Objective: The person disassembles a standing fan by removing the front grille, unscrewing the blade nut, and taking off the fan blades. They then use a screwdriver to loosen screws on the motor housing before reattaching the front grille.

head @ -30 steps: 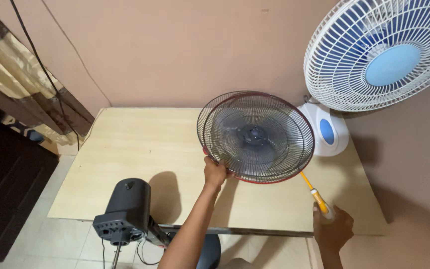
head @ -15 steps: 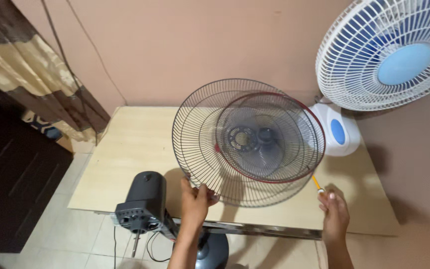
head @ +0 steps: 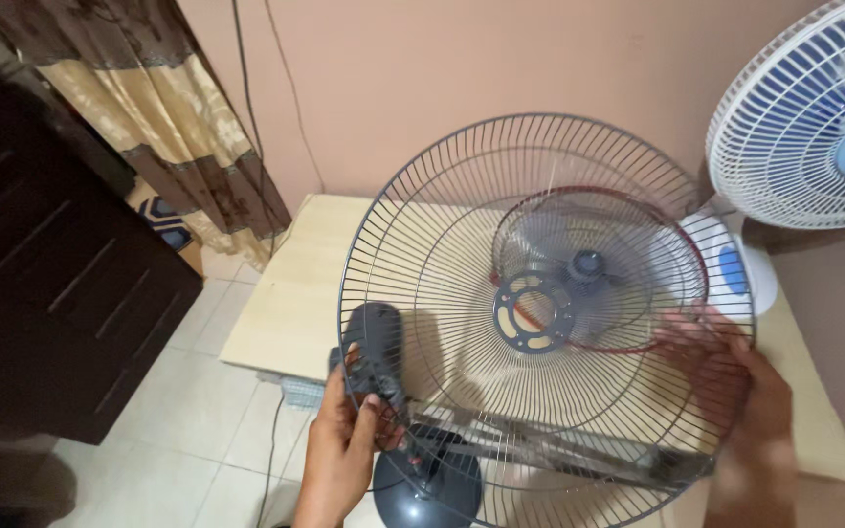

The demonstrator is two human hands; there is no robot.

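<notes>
- Head view: the left hand (head: 344, 445) closes its grip on the lower-left rim of a large round grey wire fan guard (head: 442, 293), the right hand (head: 750, 391) clasps the right rim, probably to steady the wide cage upright
- Behind it, a red-rimmed guard with blades (head: 603, 274) rests on the pale wooden table (head: 295, 293)
- A dark grey fan motor on its stand (head: 374, 357) is below; a white and blue fan (head: 814, 137), pink wall and tiled floor lie around

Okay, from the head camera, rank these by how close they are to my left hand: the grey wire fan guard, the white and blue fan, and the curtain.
1. The grey wire fan guard: its lower left rim is in the left hand.
2. The curtain: up and to the left, against the wall.
3. The white and blue fan: far right, on the table past the guard.
</notes>
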